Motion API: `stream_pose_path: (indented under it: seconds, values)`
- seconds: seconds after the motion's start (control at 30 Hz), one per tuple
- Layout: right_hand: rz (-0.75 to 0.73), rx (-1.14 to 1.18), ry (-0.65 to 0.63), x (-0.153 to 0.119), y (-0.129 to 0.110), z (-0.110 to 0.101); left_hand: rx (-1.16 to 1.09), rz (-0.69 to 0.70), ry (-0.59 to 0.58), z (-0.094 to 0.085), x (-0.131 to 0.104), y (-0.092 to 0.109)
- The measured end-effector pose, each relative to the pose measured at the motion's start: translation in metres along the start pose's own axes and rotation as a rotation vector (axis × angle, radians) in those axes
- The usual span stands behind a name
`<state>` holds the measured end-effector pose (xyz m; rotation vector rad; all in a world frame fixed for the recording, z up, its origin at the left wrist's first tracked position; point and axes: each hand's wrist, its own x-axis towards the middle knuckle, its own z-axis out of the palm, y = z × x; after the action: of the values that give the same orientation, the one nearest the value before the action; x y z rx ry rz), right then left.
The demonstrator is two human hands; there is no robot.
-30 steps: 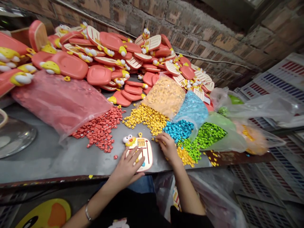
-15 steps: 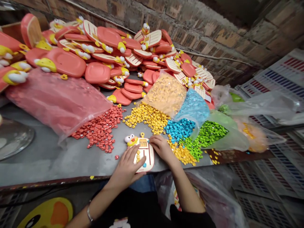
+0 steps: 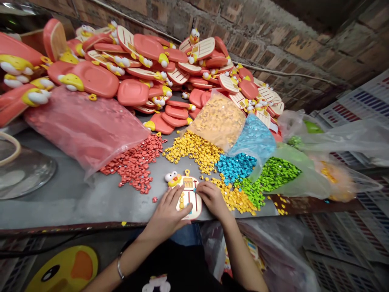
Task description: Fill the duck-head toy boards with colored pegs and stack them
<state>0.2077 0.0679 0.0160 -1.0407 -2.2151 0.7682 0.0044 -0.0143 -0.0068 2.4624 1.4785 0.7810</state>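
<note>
A cream toy board (image 3: 197,209) with dark red slots and a yellow duck head (image 3: 173,179) lies near the table's front edge. Yellow pieces (image 3: 182,200) sit in a column on its left part. My left hand (image 3: 165,209) rests over the board's left side, fingers stretched out and thumb apart. Its thumb tip partly covers a blue piece (image 3: 191,211) low on the board. At the upper right slot, my right hand (image 3: 214,198) pinches a small blue piece (image 3: 195,190) between thumb and forefinger.
Loose red (image 3: 139,166), yellow (image 3: 197,148), blue (image 3: 235,167) and green pieces (image 3: 273,176) spill from plastic bags behind the board. More yellow pieces (image 3: 235,198) lie right of my right hand. Duck-headed boards (image 3: 146,46) are heaped against the brick wall (image 3: 273,44).
My right hand has moved down along the board's slot with the blue piece. The left thumb has shifted down onto the lower blue piece. The whole view has shifted slightly.
</note>
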Motion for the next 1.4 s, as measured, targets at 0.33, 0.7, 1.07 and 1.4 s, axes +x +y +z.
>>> stream_pose_path:
  seconds: [0.33,0.7,1.07,1.4]
  values:
    - [-0.076,0.220,-0.155,0.001,-0.019,0.005,0.031,0.021,0.021,0.001,0.000,-0.001]
    - [0.350,-0.473,0.164,-0.017,0.051,-0.060,0.052,0.013,0.007,0.002,0.003,-0.003]
    - [0.234,-0.377,0.311,-0.014,0.036,-0.046,0.039,0.030,-0.001,0.001,0.002,-0.003]
    - [-0.007,-0.178,0.124,0.022,0.012,0.012,0.037,0.029,0.012,0.000,0.003,-0.002]
